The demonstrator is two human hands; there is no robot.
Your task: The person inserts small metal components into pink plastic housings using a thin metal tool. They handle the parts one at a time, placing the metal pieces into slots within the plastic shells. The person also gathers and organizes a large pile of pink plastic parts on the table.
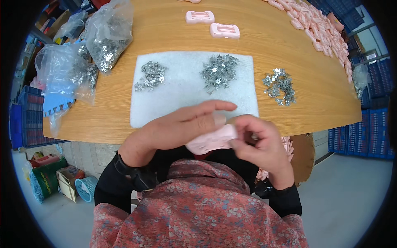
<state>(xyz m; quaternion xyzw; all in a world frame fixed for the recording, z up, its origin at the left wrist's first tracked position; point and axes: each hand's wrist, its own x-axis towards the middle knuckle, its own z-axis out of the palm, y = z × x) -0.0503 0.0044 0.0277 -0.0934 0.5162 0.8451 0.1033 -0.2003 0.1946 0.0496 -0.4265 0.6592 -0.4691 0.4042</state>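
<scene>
A pink plastic shell [211, 141] is tilted in front of my body, just off the table's near edge. My left hand [178, 126] holds it, thumb along the top and index finger stretched out above it. At the shell's right end, my right hand [264, 142] is closed, its thumb tip against the shell and its fingers curled. Something small and dark seems to sit between those fingers, too blurred to name. Beyond my hands lies a white foam mat [182, 101] bearing a small left pile of metal clips [152, 76] and a larger right pile of metal clips [219, 71].
More metal clips [279, 87] lie on the wooden table right of the mat. Two pink shells [224, 31] rest beyond it. A heap of pink shells [320, 35] lines the far right edge. Plastic bags of metal parts [108, 39] stand at left. Blue crates [355, 134] are stacked at right.
</scene>
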